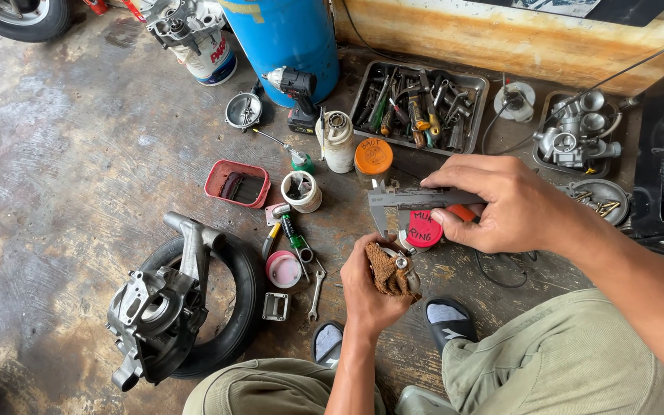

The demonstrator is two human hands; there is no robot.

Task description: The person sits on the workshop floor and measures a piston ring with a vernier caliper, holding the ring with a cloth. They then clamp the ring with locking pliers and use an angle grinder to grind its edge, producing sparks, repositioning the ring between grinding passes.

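My right hand [501, 204] grips a steel vernier caliper [409, 200], held level with its jaws pointing down. My left hand [370, 288] holds a small round metal part [401, 263] wrapped in a brown rag [384, 270], just under the caliper jaws. A red-lidded jar [424, 228] stands on the floor behind the caliper. An orange handle [463, 212] shows under my right fingers.
A tray of hand tools [420, 104], a tray of metal engine parts [578, 134], a cordless drill [297, 96], a blue drum [282, 34], small tubs and a red tray [237, 184] lie ahead. An engine casing [163, 300] rests on a tyre [232, 307] at left. Wrenches [315, 288] lie nearby.
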